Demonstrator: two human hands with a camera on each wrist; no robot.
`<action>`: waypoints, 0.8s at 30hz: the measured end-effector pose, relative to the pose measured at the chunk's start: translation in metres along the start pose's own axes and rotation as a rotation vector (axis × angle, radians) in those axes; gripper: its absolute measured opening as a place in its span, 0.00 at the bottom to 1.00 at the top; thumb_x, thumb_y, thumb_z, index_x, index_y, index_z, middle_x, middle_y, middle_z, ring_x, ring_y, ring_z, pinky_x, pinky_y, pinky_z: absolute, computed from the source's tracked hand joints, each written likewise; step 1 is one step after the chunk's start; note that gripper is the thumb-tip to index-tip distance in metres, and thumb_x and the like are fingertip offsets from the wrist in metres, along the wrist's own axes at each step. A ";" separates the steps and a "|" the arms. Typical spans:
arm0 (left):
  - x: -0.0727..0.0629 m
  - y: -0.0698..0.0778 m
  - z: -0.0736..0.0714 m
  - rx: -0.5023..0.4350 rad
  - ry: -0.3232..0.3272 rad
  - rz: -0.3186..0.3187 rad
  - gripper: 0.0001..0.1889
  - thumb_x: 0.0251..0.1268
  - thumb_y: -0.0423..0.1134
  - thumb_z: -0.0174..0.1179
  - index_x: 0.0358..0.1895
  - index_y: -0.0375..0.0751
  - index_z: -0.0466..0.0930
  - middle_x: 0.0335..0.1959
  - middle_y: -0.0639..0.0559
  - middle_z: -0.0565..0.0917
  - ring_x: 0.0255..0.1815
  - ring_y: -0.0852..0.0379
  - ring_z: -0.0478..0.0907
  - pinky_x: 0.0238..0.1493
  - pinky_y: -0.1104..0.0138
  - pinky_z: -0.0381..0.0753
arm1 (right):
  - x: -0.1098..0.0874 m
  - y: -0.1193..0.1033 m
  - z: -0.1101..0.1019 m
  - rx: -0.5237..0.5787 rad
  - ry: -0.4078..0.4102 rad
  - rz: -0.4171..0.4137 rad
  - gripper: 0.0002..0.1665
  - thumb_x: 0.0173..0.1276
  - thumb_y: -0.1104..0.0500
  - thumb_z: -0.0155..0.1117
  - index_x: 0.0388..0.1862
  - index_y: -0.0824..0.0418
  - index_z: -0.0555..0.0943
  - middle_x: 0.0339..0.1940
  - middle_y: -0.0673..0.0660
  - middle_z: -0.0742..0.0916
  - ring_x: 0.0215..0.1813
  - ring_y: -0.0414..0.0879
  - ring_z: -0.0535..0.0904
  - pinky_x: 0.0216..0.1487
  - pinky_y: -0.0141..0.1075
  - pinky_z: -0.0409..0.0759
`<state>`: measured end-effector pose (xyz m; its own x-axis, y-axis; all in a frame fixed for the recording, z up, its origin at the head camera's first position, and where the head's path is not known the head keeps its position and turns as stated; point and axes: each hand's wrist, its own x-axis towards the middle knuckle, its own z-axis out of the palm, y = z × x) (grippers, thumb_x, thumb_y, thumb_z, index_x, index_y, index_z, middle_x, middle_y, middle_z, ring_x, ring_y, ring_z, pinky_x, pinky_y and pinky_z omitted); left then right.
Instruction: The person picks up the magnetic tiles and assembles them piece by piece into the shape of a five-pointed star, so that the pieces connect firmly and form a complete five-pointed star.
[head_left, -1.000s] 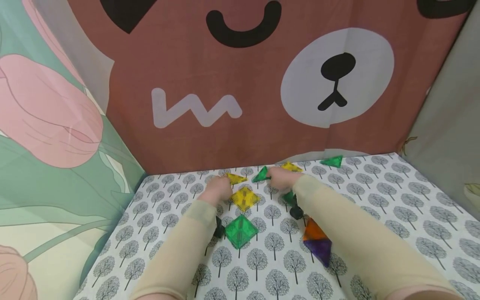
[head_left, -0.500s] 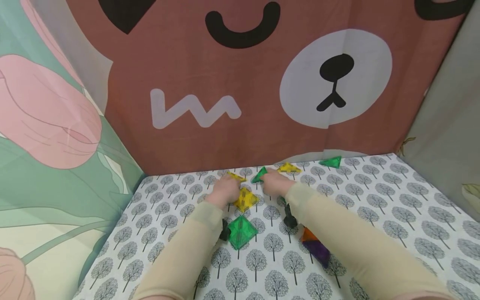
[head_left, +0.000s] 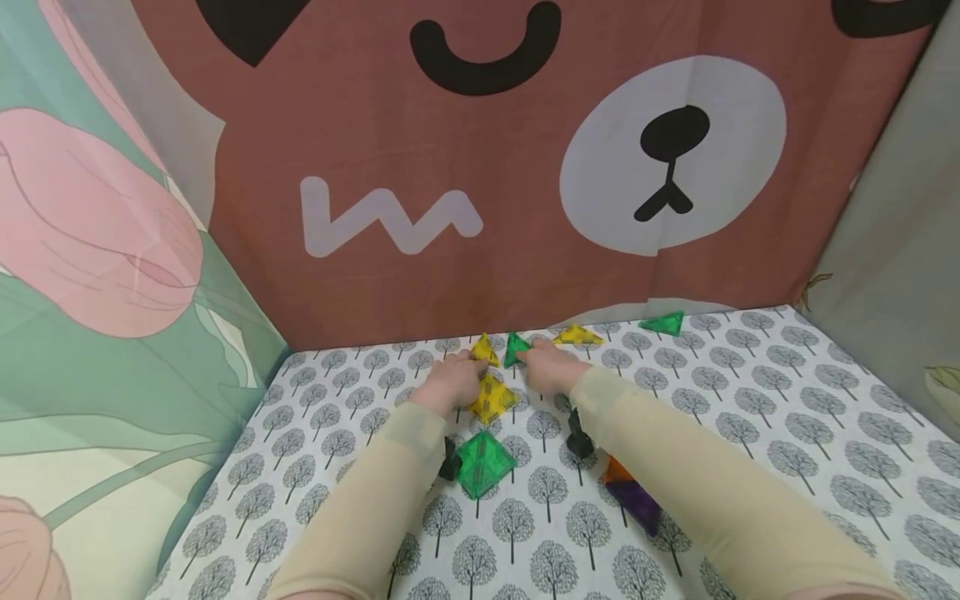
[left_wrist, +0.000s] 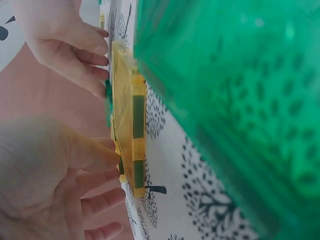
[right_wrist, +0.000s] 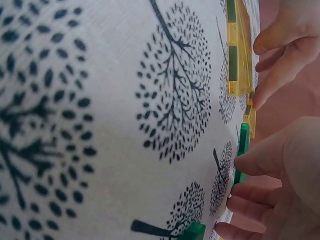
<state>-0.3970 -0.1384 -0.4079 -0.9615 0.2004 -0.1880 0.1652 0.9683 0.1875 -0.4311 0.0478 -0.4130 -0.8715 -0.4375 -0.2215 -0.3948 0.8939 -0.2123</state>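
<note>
My left hand (head_left: 450, 383) pinches a small translucent yellow triangle tile (head_left: 485, 351) at its near left edge. In the left wrist view, its thumb and index finger meet the tile while the other fingers stay spread. Opposite, my right hand (head_left: 553, 367) holds a translucent green triangle tile (head_left: 514, 349) by its right side, with the thumb on it in the right wrist view. A narrow gap separates the two triangles. Just in front of them lies a yellow diamond (head_left: 492, 399) with a middle seam, and nearer still a green diamond (head_left: 485, 463), also seamed.
Behind the right hand lie a yellow triangle (head_left: 578, 335) and a green triangle (head_left: 664, 323). An orange piece (head_left: 617, 471) joins a purple piece (head_left: 637, 505) beside the right forearm. A tree-print cloth (head_left: 360, 467) covers the surface; a brown bear-print curtain (head_left: 390, 300) rises behind.
The yellow triangle has turned so a point faces the back. My left hand has shifted right, over the yellow diamond's edge. The green triangle has turned more upright in view and moved slightly left.
</note>
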 end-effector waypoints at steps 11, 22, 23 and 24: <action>-0.004 0.007 -0.003 -0.013 -0.035 0.025 0.34 0.67 0.27 0.46 0.76 0.55 0.62 0.78 0.53 0.57 0.78 0.46 0.50 0.75 0.48 0.47 | -0.001 -0.001 0.001 -0.020 -0.012 0.012 0.32 0.77 0.63 0.46 0.78 0.57 0.60 0.79 0.65 0.55 0.79 0.59 0.45 0.75 0.50 0.54; -0.003 0.007 -0.007 -0.028 -0.074 0.021 0.35 0.67 0.27 0.47 0.77 0.55 0.59 0.79 0.53 0.53 0.78 0.43 0.47 0.75 0.47 0.45 | -0.009 0.005 -0.007 0.060 -0.002 -0.004 0.38 0.76 0.61 0.51 0.81 0.59 0.52 0.79 0.66 0.56 0.78 0.60 0.49 0.68 0.49 0.67; -0.004 0.009 -0.009 -0.026 -0.071 0.030 0.34 0.69 0.28 0.46 0.77 0.55 0.58 0.79 0.53 0.53 0.78 0.42 0.47 0.75 0.46 0.45 | -0.013 0.009 -0.012 0.089 0.006 0.002 0.39 0.76 0.63 0.51 0.81 0.60 0.50 0.79 0.67 0.56 0.78 0.60 0.49 0.69 0.50 0.66; -0.004 0.010 -0.012 -0.022 -0.063 0.041 0.33 0.71 0.29 0.46 0.77 0.54 0.58 0.79 0.53 0.53 0.78 0.42 0.47 0.75 0.46 0.45 | -0.016 0.015 -0.018 0.116 0.020 0.008 0.40 0.75 0.64 0.51 0.81 0.60 0.48 0.79 0.67 0.56 0.78 0.61 0.49 0.70 0.51 0.65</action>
<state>-0.3943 -0.1312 -0.3933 -0.9381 0.2492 -0.2404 0.1983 0.9558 0.2170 -0.4285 0.0699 -0.3956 -0.8807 -0.4273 -0.2045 -0.3526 0.8796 -0.3193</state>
